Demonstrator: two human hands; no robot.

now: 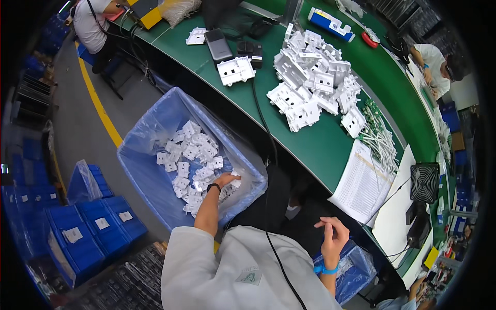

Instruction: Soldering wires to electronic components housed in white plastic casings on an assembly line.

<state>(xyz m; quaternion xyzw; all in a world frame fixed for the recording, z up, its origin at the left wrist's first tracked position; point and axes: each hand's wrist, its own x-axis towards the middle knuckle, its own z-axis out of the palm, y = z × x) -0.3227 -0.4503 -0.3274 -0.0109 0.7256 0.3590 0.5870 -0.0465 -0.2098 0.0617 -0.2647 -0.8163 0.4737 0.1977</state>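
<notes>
My left hand reaches into a blue, film-lined bin on my left. Its fingers are closed on a white plastic housing, near the bin's right wall; part of the grip is hidden. Many similar white housings lie loose in the bin. My right hand, with a blue wristband, hovers over my lap beside the table edge. Its fingers are loosely bent and apart, and no object shows in them. A big heap of white housings is piled on the green table.
On the table lie a single white housing, a dark power bank, white cables, printed sheets and a black fan. A black cord runs down to me. Blue crates stand left. Other people sit nearby.
</notes>
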